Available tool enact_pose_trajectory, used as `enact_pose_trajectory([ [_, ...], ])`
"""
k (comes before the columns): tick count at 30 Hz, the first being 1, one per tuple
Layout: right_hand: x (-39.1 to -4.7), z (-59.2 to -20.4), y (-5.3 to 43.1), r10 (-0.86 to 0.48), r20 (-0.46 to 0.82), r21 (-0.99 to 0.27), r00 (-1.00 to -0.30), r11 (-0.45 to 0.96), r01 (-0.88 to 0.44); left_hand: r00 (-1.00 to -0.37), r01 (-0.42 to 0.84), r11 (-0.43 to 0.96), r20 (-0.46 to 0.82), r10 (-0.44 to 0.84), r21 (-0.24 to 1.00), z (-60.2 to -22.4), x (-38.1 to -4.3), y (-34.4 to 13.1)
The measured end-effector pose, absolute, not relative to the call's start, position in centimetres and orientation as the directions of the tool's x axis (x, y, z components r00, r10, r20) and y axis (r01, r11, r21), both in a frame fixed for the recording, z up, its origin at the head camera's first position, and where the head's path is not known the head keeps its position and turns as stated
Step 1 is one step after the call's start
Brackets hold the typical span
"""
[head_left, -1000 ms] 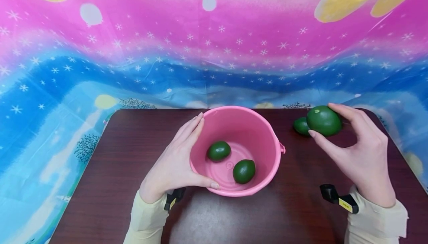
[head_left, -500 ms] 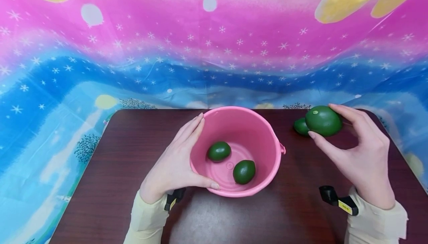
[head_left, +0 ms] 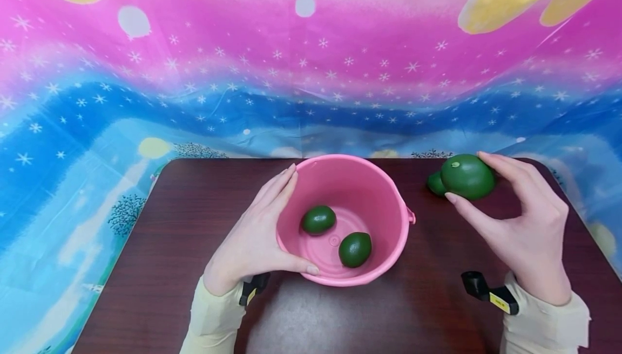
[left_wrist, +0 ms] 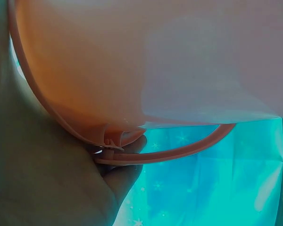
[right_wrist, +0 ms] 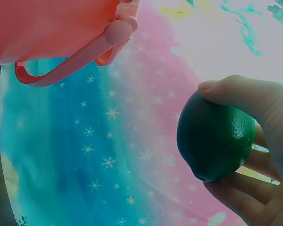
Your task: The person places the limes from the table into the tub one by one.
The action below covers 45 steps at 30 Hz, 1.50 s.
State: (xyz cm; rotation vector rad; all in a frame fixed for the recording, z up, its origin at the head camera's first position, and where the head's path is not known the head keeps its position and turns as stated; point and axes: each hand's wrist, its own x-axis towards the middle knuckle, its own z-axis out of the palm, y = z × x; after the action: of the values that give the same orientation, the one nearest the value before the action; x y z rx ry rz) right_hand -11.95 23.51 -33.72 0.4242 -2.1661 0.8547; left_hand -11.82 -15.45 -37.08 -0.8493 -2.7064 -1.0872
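A pink bucket is at the middle of the table, two dark green limes lying on its bottom. My left hand grips its left side, thumb over the near rim and fingers along the outside. In the left wrist view, fingertips show beside the hinge of the bucket's handle. To the right, my right hand pinches a lime between thumb and fingers, raised above the table. Partly hidden behind it, another lime sits near the table's back edge.
A dark wooden table with rounded back corners lies below. Behind it and at the sides hangs a colourful cloth with snowflakes. The bucket's handle joint sticks out at right. A black wrist camera sits at my right wrist.
My right hand with the lime has shifted very slightly to the left and now covers more of the lime on the table. The left hand and bucket stay put.
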Motion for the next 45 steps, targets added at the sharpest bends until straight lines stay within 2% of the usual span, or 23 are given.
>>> enact_pose_trajectory([
  [4,-11.9,-33.4,23.1,-0.015,0.773,-0.440,-0.635,0.707,-0.553,-0.840,0.532,0.588,0.290,0.460,0.609,-37.1,-11.8,-15.4],
  [19,-11.8,-33.6,22.5,-0.036,0.770,-0.448,-0.637,0.679,-0.581,-0.836,0.539,0.590,0.295,0.462,0.602,-37.1,-11.8,-15.4],
  [34,-11.7,-33.3,21.4,-0.012,0.818,-0.435,-0.574,0.641,-0.633,-0.838,0.535,0.590,0.290,0.462,0.605,-37.0,-11.8,-15.4],
  [45,-11.5,-33.2,21.3,-0.010,0.818,-0.440,-0.575,0.633,-0.637,-0.840,0.531,0.592,0.287,0.460,0.606,-37.0,-11.8,-15.5],
])
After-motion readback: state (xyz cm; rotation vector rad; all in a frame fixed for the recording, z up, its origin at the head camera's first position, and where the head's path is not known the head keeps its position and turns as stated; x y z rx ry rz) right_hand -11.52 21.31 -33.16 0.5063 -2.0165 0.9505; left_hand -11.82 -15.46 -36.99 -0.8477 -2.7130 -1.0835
